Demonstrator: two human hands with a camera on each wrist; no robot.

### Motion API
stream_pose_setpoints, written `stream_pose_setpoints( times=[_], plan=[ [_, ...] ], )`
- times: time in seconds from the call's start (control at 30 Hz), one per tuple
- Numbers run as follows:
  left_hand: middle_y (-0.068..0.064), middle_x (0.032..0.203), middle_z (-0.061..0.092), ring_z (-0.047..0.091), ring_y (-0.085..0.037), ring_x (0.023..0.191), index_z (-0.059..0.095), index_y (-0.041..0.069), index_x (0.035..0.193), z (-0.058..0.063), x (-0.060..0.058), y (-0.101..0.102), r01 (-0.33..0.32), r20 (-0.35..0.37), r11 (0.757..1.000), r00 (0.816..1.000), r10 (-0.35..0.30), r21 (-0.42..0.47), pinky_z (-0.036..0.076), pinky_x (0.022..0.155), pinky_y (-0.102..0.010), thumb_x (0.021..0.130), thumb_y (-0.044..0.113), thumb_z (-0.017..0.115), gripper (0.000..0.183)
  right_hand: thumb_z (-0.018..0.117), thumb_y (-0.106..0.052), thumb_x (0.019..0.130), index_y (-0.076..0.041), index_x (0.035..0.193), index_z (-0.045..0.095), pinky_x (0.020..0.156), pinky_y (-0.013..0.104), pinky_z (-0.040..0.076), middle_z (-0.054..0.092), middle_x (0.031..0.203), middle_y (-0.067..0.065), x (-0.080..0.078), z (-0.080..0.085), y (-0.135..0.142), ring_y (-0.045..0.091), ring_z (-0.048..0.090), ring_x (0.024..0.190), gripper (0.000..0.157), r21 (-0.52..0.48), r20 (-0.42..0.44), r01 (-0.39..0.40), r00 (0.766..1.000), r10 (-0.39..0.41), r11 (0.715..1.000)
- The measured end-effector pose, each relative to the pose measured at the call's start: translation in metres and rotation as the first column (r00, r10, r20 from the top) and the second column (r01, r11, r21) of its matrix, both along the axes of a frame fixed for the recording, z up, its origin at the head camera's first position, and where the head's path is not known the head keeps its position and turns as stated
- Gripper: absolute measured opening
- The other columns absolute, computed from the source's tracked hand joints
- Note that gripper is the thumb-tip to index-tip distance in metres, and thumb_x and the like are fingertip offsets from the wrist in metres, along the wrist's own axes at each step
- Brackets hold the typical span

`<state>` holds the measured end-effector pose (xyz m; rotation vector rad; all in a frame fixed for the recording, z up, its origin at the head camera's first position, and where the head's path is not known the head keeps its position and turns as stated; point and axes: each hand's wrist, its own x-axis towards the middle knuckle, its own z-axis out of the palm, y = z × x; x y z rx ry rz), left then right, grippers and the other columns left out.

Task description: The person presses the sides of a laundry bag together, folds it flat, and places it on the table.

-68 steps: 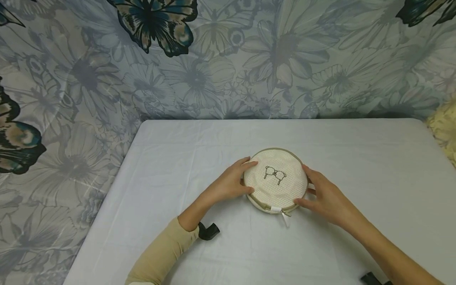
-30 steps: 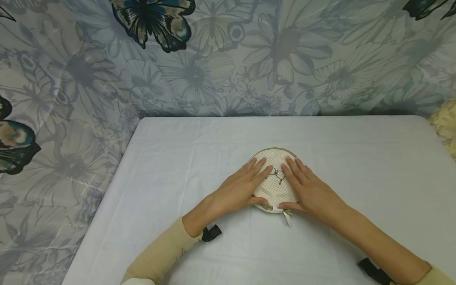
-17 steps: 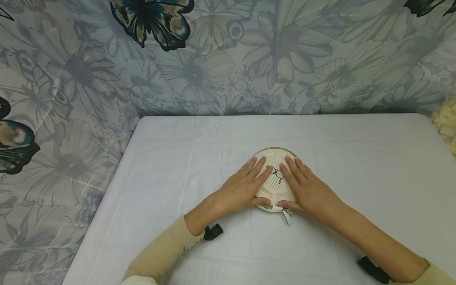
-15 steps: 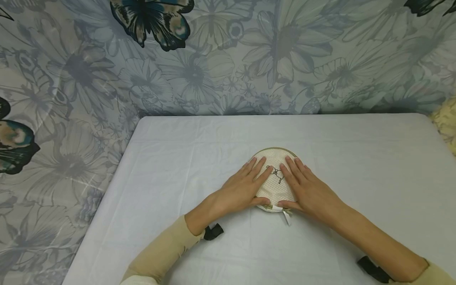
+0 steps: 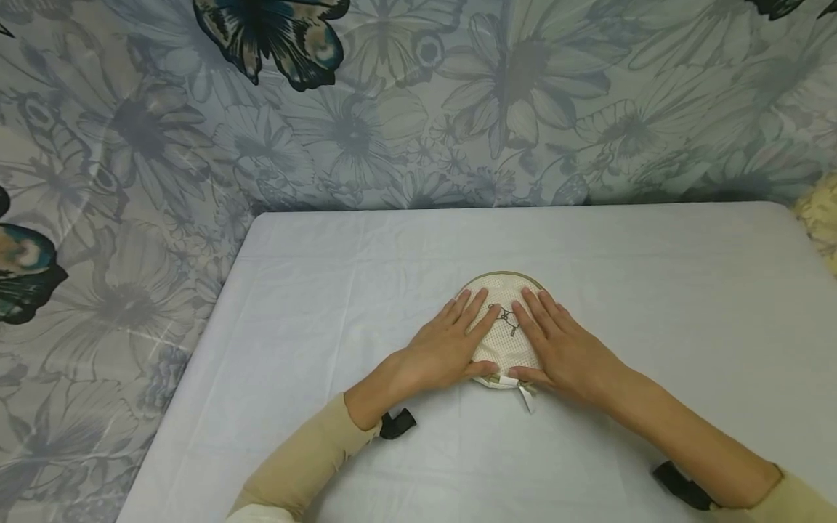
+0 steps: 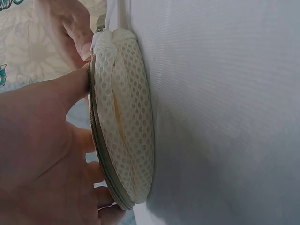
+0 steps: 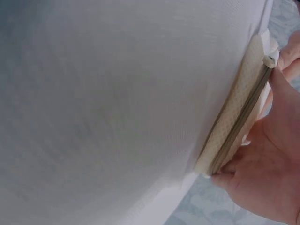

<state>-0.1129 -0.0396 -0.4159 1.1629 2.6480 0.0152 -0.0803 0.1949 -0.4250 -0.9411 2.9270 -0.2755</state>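
Observation:
A round cream mesh laundry bag (image 5: 506, 349) lies flat on the white-covered table, a small dark bra-like outline printed on its top. My left hand (image 5: 441, 352) rests on its left half with straight, spread fingers. Over the right half lies my right hand (image 5: 575, 356), fingers also extended, both thumbs near the front rim. In the left wrist view, the side of the mesh bag (image 6: 124, 117) bulges in two layers below an olive zip. The zip (image 7: 243, 117) and its end by the thumb show in the right wrist view. The hands hide the bag's sides in the head view.
A white cloth covers the table (image 5: 327, 290). Behind it and at the left hangs a grey floral backdrop (image 5: 360, 138) with butterflies. Something yellow and ruffled (image 5: 820, 218) sits past the right edge. A white tag (image 5: 526, 399) sticks out at the bag's front.
Both hands have gone from gripping the bag's sides to lying flat on its top, closer together. The bag stays in about the same place. Over the last half second the hands hardly move.

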Motion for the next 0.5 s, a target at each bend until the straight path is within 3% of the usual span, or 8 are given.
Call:
stream_pose_setpoints(
  times=[0.17, 0.5],
  plan=[
    [-0.017, 0.164, -0.009, -0.008, -0.036, 0.150, 0.004, 0.012, 0.161, -0.0016, 0.0004, 0.0000, -0.003, 0.003, 1.000, 1.000, 0.003, -0.002, 0.004, 0.122, -0.043, 0.097, 0.064, 0.041, 0.090, 0.059, -0.056, 0.094, 0.006, 0.155, 0.021, 0.117, 0.056, 0.021, 0.012, 0.161, 0.029, -0.0007, 0.0010, -0.0007, 0.047, 0.010, 0.148, 0.095, -0.006, 0.046, 0.009, 0.999, -0.008, 1.000],
    [-0.018, 0.164, -0.009, -0.007, -0.037, 0.150, 0.005, 0.011, 0.161, -0.0030, 0.0006, 0.0007, 0.005, -0.012, 1.000, 1.000, -0.006, -0.029, 0.008, 0.122, -0.045, 0.098, 0.063, 0.039, 0.088, 0.054, -0.059, 0.096, 0.006, 0.155, 0.019, 0.115, 0.060, 0.022, 0.009, 0.162, 0.029, -0.0004, -0.0016, -0.0034, 0.048, 0.008, 0.148, 0.095, 0.031, 0.051, 0.014, 0.999, -0.015, 0.999]
  ],
)
